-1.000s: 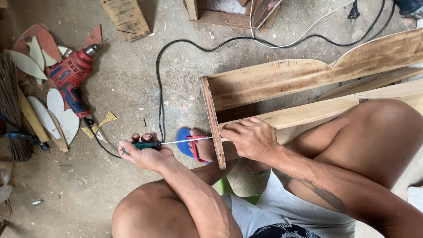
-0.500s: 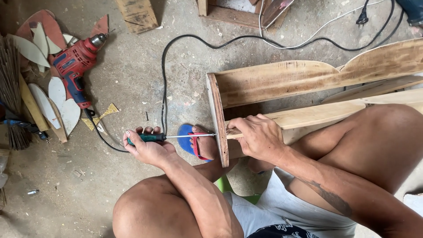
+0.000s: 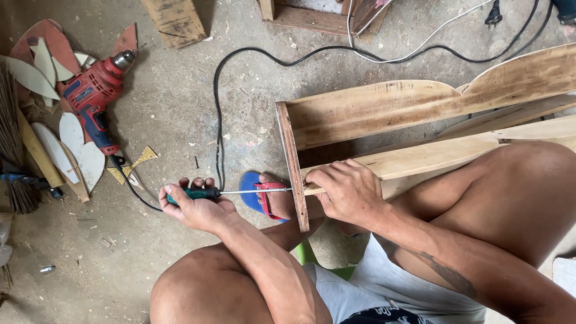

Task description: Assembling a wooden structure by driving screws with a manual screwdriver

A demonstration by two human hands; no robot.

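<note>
My left hand [image 3: 195, 207] grips the green handle of a screwdriver [image 3: 234, 192]. Its thin metal shaft runs right to the narrow end board [image 3: 292, 165] of a wooden shelf-like piece lying on the floor. My right hand [image 3: 345, 192] is wrapped over a lower wooden rail [image 3: 432, 157] just right of that end board, pressing it. A wider curved-edged plank [image 3: 420, 103] runs above the rail. My foot in a blue and red sandal [image 3: 264, 198] sits under the shaft.
A red electric drill [image 3: 93, 99] lies at the left among pale and reddish offcuts [image 3: 66, 150]. Its black cord [image 3: 219, 114] loops across the concrete floor. A wood block [image 3: 175, 21] and a white cable with plug [image 3: 444, 27] lie at the top.
Both hands and the screwdriver keep the same grip at the end board. The view has shifted slightly, so everything sits a little lower and to the right.
</note>
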